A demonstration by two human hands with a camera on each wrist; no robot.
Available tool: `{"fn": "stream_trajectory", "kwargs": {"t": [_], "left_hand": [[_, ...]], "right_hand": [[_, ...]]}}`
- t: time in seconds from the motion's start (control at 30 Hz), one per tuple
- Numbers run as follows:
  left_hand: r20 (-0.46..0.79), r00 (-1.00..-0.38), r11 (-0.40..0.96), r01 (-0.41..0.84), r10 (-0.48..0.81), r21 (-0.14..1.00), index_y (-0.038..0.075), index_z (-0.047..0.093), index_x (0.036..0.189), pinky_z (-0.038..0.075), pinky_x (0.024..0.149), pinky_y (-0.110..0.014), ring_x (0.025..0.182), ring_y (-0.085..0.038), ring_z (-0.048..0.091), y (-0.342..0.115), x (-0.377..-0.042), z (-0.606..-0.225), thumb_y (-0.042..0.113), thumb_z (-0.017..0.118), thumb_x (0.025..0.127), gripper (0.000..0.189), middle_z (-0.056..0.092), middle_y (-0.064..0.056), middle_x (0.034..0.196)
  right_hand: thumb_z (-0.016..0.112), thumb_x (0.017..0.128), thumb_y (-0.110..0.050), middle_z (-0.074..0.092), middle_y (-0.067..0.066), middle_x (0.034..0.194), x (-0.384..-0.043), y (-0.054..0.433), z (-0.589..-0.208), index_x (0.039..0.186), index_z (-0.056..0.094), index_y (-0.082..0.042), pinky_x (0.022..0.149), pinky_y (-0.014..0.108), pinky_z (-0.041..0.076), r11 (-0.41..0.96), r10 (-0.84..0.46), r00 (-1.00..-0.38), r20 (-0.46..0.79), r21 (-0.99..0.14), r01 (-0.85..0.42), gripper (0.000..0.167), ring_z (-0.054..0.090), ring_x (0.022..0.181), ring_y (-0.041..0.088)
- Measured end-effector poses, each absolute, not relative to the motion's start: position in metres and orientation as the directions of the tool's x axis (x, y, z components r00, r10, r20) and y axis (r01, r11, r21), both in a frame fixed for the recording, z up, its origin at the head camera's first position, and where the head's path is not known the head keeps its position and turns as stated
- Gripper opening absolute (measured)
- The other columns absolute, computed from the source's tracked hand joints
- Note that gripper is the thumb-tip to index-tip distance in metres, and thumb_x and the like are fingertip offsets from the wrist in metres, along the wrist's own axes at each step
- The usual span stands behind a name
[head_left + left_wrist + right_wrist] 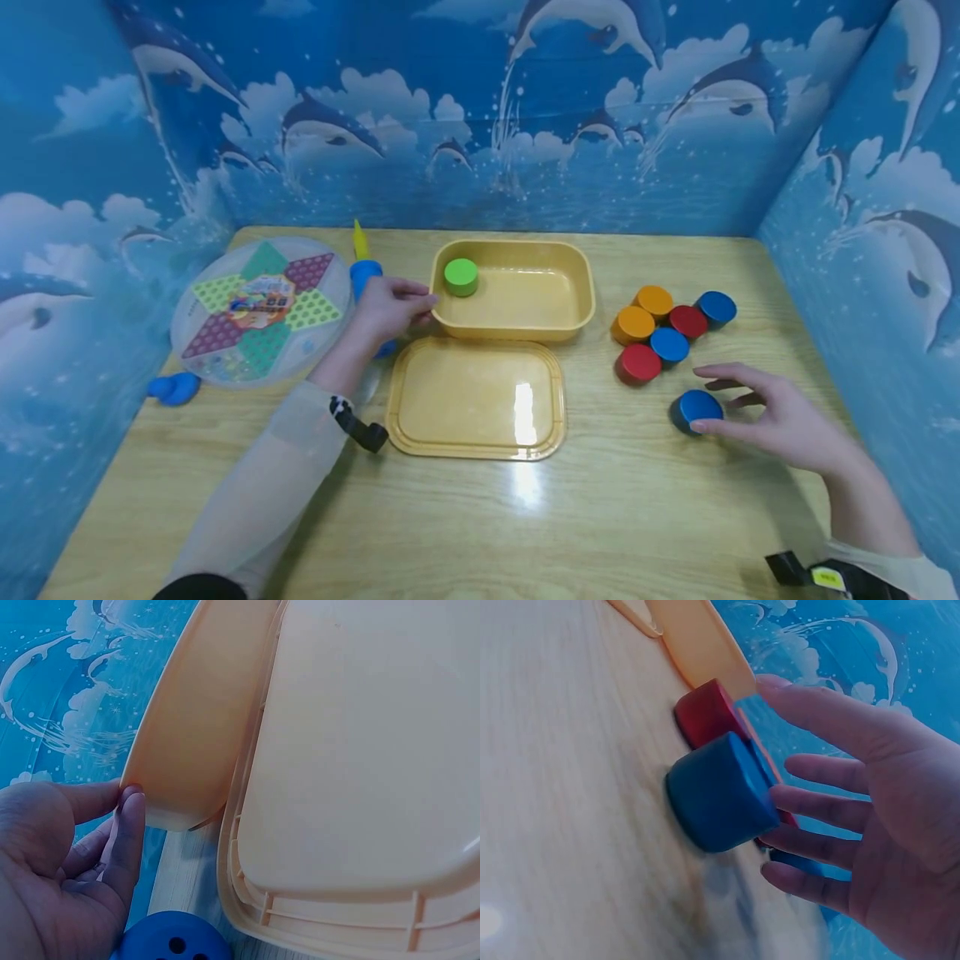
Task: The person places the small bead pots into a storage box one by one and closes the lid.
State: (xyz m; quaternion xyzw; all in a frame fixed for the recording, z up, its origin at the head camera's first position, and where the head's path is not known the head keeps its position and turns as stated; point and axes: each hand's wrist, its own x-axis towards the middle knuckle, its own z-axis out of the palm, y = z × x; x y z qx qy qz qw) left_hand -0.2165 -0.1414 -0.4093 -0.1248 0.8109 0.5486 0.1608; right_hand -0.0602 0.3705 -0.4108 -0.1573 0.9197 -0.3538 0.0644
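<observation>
My left hand [386, 308] pinches the left rim of a yellow plastic box [517, 329] between thumb and fingers, seen closely in the left wrist view. Inside the box, at its left end, sits a green round block [461, 277]. On the right, my right hand [787, 417] spreads its thumb and fingers beside a blue round block [697, 408] standing on the table. In the right wrist view the fingers are extended around this blue block [720, 795]; whether they touch it I cannot tell. Behind it cluster several red, orange and blue blocks [652, 300].
A yellow lid [465, 400] lies flat in front of the box. Left of them are a round star-patterned game board [262, 308], a blue object with a yellow tip [362, 242], partly behind my left hand, and a small blue object [174, 388]. Dolphin-printed curtains [450, 108] surround the table.
</observation>
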Motion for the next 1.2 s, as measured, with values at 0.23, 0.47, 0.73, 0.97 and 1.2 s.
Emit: {"fn": "stream_trajectory", "kwargs": {"t": [0.23, 0.47, 0.73, 0.97, 1.2], "left_hand": [[-0.405, -0.914, 0.368, -0.387, -0.03, 0.845, 0.0, 0.071, 0.126, 0.064, 0.082, -0.036, 0.093, -0.022, 0.076, -0.141, -0.217, -0.409, 0.02, 0.076, 0.101, 0.032, 0.075, -0.016, 0.11], [-0.393, -0.919, 0.361, -0.379, -0.035, 0.852, -0.001, 0.071, 0.126, 0.064, 0.08, -0.033, 0.092, -0.022, 0.076, -0.139, -0.217, -0.409, 0.018, 0.077, 0.101, 0.032, 0.075, -0.017, 0.111], [-0.411, -0.911, 0.367, -0.398, -0.047, 0.841, 0.001, 0.071, 0.126, 0.064, 0.083, -0.036, 0.094, -0.022, 0.075, -0.141, -0.217, -0.409, 0.02, 0.076, 0.101, 0.032, 0.074, -0.015, 0.111], [-0.422, -0.906, 0.363, -0.407, -0.04, 0.838, 0.002, 0.071, 0.127, 0.064, 0.083, -0.036, 0.094, -0.023, 0.075, -0.14, -0.216, -0.407, 0.02, 0.076, 0.101, 0.032, 0.073, -0.015, 0.111], [-0.421, -0.907, 0.365, -0.401, -0.026, 0.84, 0.001, 0.071, 0.127, 0.064, 0.084, -0.037, 0.094, -0.023, 0.075, -0.141, -0.215, -0.407, 0.021, 0.076, 0.101, 0.032, 0.074, -0.015, 0.111]], "right_hand": [[0.094, 0.083, -0.02, 0.067, 0.01, 0.134, -0.056, 0.373, -0.424, 0.138, 0.068, -0.011, 0.081, 0.024, 0.06, 0.696, -0.358, -0.933, -0.04, -0.677, -0.238, 0.061, 0.064, 0.104, 0.007], [0.094, 0.084, -0.022, 0.066, 0.015, 0.135, -0.055, 0.372, -0.427, 0.139, 0.066, -0.01, 0.076, 0.026, 0.06, 0.709, -0.348, -0.935, -0.071, -0.672, -0.213, 0.063, 0.065, 0.094, 0.011], [0.093, 0.085, -0.02, 0.068, 0.014, 0.129, -0.057, 0.37, -0.422, 0.137, 0.067, -0.008, 0.074, 0.027, 0.061, 0.715, -0.357, -0.933, -0.054, -0.658, -0.235, 0.06, 0.067, 0.09, 0.012], [0.091, 0.086, -0.015, 0.067, 0.016, 0.129, -0.06, 0.367, -0.407, 0.138, 0.065, -0.005, 0.069, 0.029, 0.062, 0.695, -0.377, -0.925, -0.045, -0.674, -0.251, 0.059, 0.069, 0.089, 0.012], [0.092, 0.083, -0.006, 0.068, 0.01, 0.128, -0.075, 0.355, -0.39, 0.138, 0.066, -0.009, 0.074, 0.024, 0.06, 0.684, -0.408, -0.911, 0.058, -0.642, -0.348, 0.06, 0.063, 0.099, 0.005]]}}
